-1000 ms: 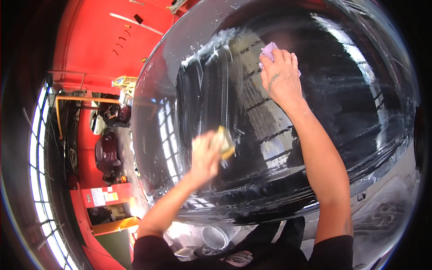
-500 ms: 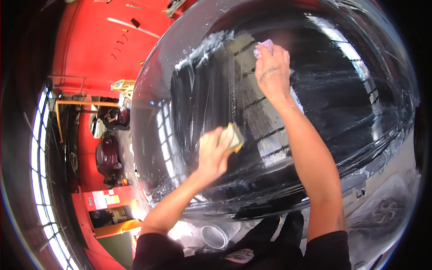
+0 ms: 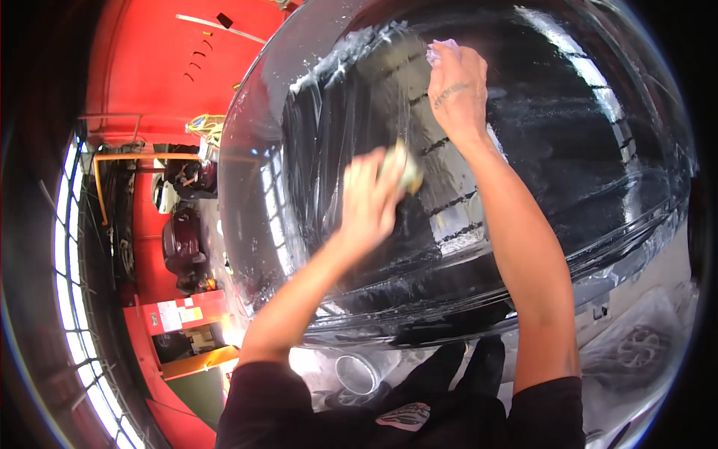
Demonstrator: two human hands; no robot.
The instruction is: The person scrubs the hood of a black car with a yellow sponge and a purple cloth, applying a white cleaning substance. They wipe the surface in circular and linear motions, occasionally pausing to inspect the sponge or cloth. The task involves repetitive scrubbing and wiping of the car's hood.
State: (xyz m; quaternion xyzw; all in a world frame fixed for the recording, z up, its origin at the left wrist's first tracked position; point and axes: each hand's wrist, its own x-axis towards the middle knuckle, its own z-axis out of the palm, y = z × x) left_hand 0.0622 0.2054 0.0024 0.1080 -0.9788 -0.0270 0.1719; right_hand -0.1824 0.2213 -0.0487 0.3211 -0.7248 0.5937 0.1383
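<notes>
A glossy black car panel (image 3: 553, 172) fills the middle of the head view, wet and reflecting long lights. My left hand (image 3: 366, 196) grips a pale yellow-green sponge (image 3: 404, 169) against the panel's middle; motion blurs the sponge. Farther up and to the right, my right hand (image 3: 458, 96) is closed round a crumpled lilac cloth (image 3: 443, 51) at the panel. White foamy residue (image 3: 348, 56) lies in a band along the far left, and whitish streaks run down from it toward me.
By my feet stands a round bucket (image 3: 357, 374). Clear plastic sheeting covers a wheel (image 3: 637, 350) at lower right. To the left are a red wall (image 3: 157, 67), an orange pipe frame (image 3: 146, 156) and a dark red car part (image 3: 182, 241).
My left hand has slid the sponge away from me and slightly right across the panel. The right hand, with the cloth, appears somewhat higher in the view, which has also shifted a little.
</notes>
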